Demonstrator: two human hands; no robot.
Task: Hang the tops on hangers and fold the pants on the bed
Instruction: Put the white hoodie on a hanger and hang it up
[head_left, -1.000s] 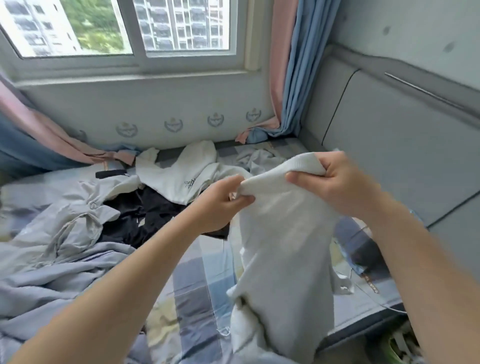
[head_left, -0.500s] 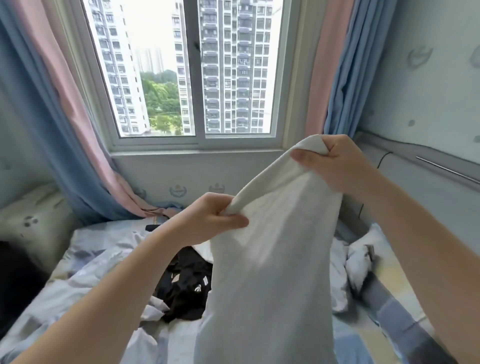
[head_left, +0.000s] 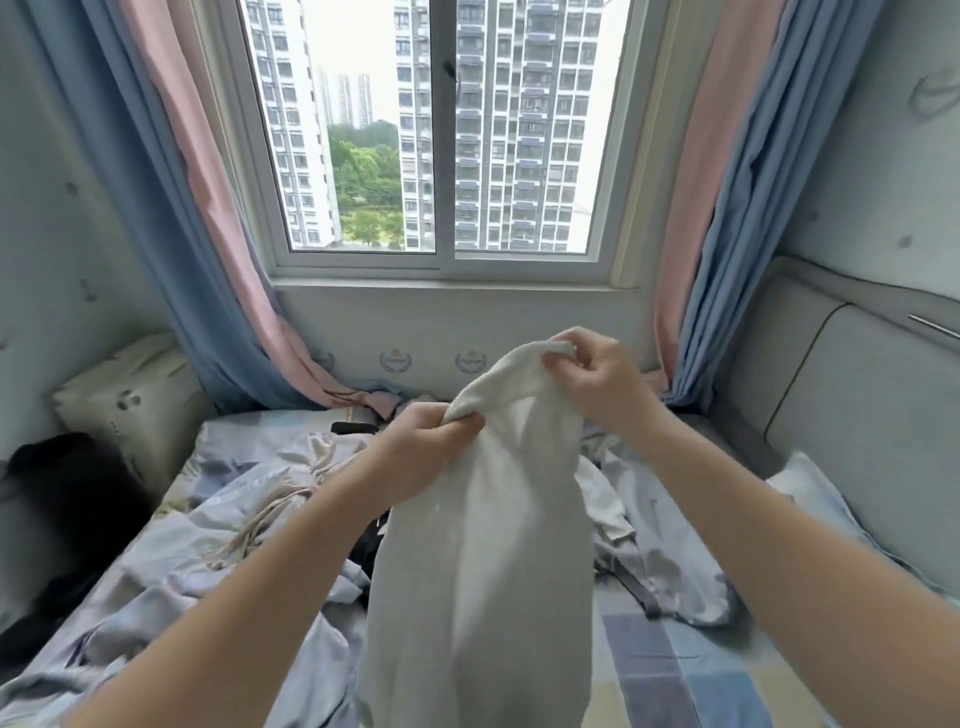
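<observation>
We held a white knit garment (head_left: 493, 571) up in front of us over the bed (head_left: 717, 670). Its ribbed edge ran between both hands and the rest hung straight down past the bottom of the view. Our left hand (head_left: 431, 449) pinched the lower end of that band, fingers curled tight on the cloth. Our right hand (head_left: 597, 387) gripped the higher end, thumb and fingertips bunched round the rib. We could not tell whether the band was a waistband or a hem, so whether this was a top or pants was an open question.

To do this step well, we judged, the hands should spread apart along the rib until the edge lay taut and level. A shake would then let the body drop free and show its shape. Gripping the thicker rib rather than the thin body would save the knit from being pulled out of line.

The cloth looked soft, matte and slightly heavy, finely textured, with a coarser ribbed border. Light from the window (head_left: 441, 156) showed faintly through it. The bed beneath was dressed in checks of pale blue, yellow and slate. A crumpled lavender-grey garment (head_left: 218, 551) with drawcords (head_left: 270, 514) lay to the left. A black garment (head_left: 371, 545) was partly hidden behind our left forearm, and more pale cloth (head_left: 665, 545) lay rumpled on the right.
</observation>
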